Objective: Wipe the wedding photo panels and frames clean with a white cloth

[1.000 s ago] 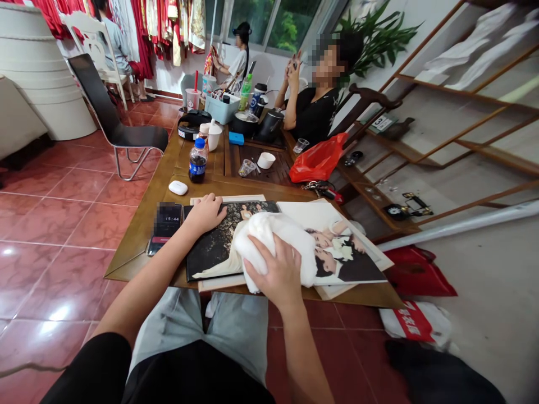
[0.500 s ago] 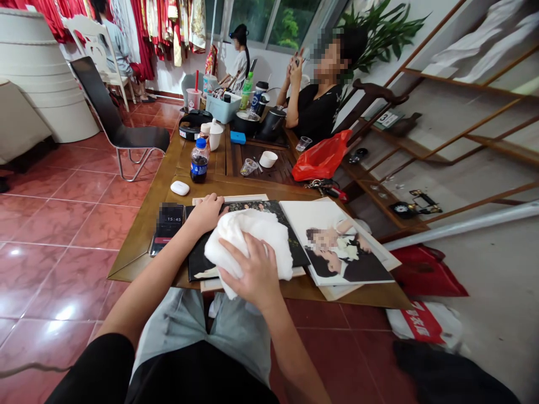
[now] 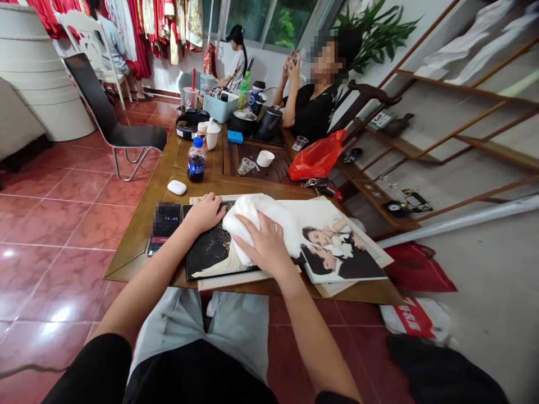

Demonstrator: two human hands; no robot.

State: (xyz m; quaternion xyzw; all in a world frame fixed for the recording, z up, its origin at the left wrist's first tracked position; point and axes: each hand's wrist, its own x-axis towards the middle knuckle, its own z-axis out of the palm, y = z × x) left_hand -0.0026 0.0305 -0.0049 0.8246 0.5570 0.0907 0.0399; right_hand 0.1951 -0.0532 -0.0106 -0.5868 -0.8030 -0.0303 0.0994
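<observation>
My right hand [image 3: 266, 240] grips a bunched white cloth [image 3: 286, 216], pressing it onto a dark printed photo panel [image 3: 206, 244]. The cloth hides the panel's right part; a pale gown shape shows along the panel's lower edge. At the panel's upper left, my left hand [image 3: 206, 212] lies with fingers stretched out, holding nothing. To the right, partly touched by the cloth, is a second photo print [image 3: 341, 247] of two people on a white ground. Lighter boards [image 3: 248, 278] stick out beneath both prints.
Left of the panel lies a phone [image 3: 165, 227], with a white earbud case [image 3: 177, 187] above it. A cola bottle [image 3: 196, 160], a small white cup [image 3: 265, 159] and a red plastic bag [image 3: 318, 157] stand farther back. Across the table sits a person [image 3: 318, 106] with hands raised.
My right hand has slid the white cloth to the right across the dark panel, uncovering more of the panel's left and lower part. My left hand stays at the panel's upper left.
</observation>
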